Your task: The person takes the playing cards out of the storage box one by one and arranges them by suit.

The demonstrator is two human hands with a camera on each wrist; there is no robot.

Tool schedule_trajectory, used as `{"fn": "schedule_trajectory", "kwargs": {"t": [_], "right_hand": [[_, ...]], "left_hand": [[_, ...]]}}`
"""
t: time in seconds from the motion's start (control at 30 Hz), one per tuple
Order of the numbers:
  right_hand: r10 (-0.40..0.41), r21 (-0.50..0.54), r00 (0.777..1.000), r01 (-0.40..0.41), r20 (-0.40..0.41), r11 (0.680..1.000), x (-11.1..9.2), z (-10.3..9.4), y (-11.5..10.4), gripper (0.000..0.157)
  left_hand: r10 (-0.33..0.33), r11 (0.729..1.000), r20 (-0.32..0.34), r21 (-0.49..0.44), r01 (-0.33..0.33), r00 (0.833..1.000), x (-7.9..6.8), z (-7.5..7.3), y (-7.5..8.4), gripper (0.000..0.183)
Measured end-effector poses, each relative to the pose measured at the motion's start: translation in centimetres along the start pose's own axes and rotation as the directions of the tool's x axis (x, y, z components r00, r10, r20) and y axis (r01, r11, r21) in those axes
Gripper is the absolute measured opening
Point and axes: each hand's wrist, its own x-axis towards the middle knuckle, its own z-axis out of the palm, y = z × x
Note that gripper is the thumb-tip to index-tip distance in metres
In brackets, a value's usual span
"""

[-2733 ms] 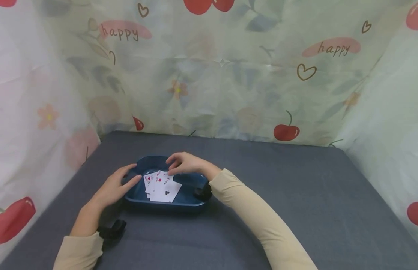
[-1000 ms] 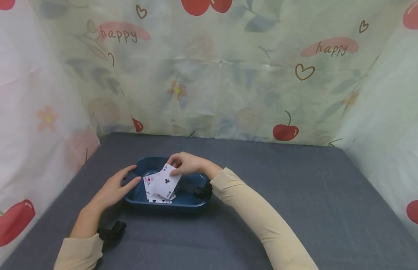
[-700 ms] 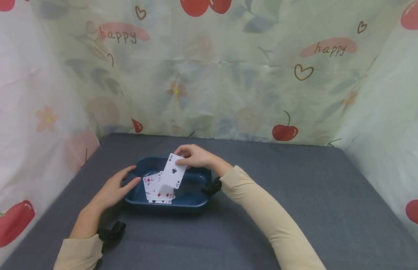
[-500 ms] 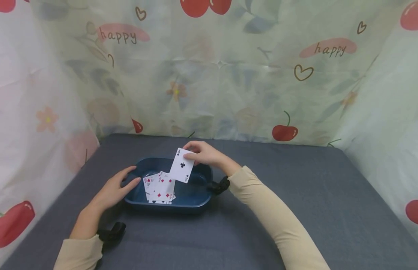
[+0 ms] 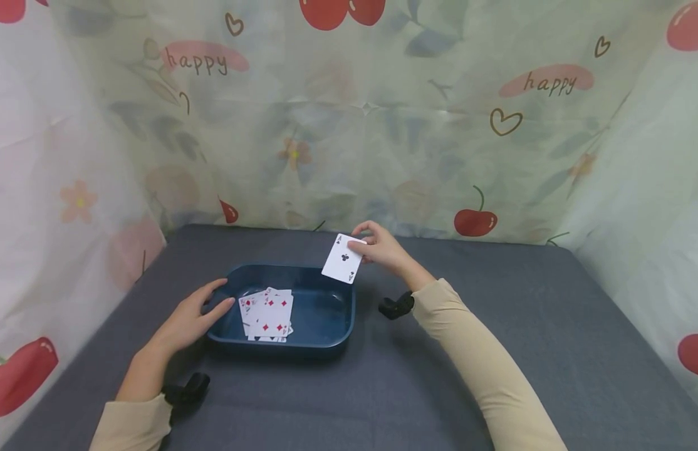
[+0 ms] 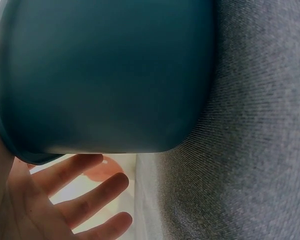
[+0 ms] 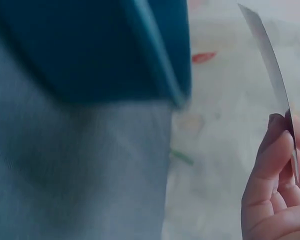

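Observation:
In the head view, my right hand (image 5: 384,248) pinches an ace of clubs playing card (image 5: 342,258) between thumb and fingers, tilted above the back right corner of a blue tray (image 5: 281,344). The right wrist view shows this card (image 7: 270,60) nearly edge-on, apart from the tray. Several other playing cards (image 5: 272,313) lie face up, overlapping, in the tray's left half, a diamond card on top. At the tray's left end rests my left hand (image 5: 188,316), thumb over the rim. Its fingers look straight and spread beside the outer wall in the left wrist view.
The tray stands on a table with a dark grey cloth (image 5: 467,351). Patterned curtains (image 5: 360,156) with cherries and flowers enclose the back and sides. A black wrist camera (image 5: 395,305) is strapped to the right wrist, another camera (image 5: 188,388) to the left.
My right hand has lifted the ace of clubs off the pile and carried it right and back to the tray's far corner, uncovering the diamond card. The left hand stays on the tray.

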Motion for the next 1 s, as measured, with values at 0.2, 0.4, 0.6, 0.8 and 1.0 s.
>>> {"fn": "schedule_trajectory", "kwargs": {"t": [0.2,0.4,0.6,0.8,1.0], "right_hand": [[0.033,-0.034,0.996,-0.036,-0.083,0.999,-0.2,-2.4,1.7,0.025],[0.093,-0.115,0.986,-0.109,-0.137,0.987,-0.5,-3.9,3.3,0.031],[0.142,-0.224,0.969,-0.186,-0.202,0.957,-0.3,-4.5,4.4,0.034],[0.16,-0.257,0.964,-0.213,-0.211,0.943,0.7,-4.8,6.4,0.034],[0.107,-0.268,0.978,-0.154,-0.181,0.951,3.6,-5.6,11.2,0.035]], "left_hand": [[-0.002,1.0,0.001,-0.003,0.002,1.0,-0.1,0.0,0.1,0.067],[0.004,1.0,-0.001,-0.01,-0.004,1.0,-0.2,0.0,0.1,0.067],[0.005,1.0,-0.008,-0.008,-0.005,1.0,-0.1,0.1,0.1,0.066],[-0.003,1.0,-0.005,-0.006,0.003,1.0,-0.1,0.1,0.1,0.067],[-0.011,1.0,-0.002,-0.004,0.011,1.0,-0.1,0.1,0.1,0.067]]}}
